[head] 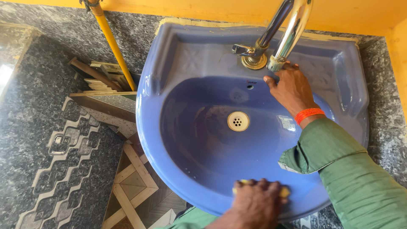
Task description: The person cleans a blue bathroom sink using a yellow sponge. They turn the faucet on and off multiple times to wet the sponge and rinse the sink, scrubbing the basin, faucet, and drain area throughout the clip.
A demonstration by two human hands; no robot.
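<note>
Nearest to the camera, the left hand [256, 202] lies palm down on the front rim of the blue wash basin [190, 127], with its fingers pressed together over a yellow sponge [284, 192]; only two small yellow ends of the sponge show beside the knuckles. This basin is round and glossy, fixed against a grey speckled stone wall, and its bowl has a pale round drain [238, 121] in the middle and a small overflow hole higher up. Its surface shines and looks wet. Farther back, the right hand [292, 87], with an orange wristband [309, 114] and a green sleeve [352, 169], rests on the back ledge just below the chrome tap [288, 29]; its fingers are curled, and I cannot tell whether they pinch anything.
</note>
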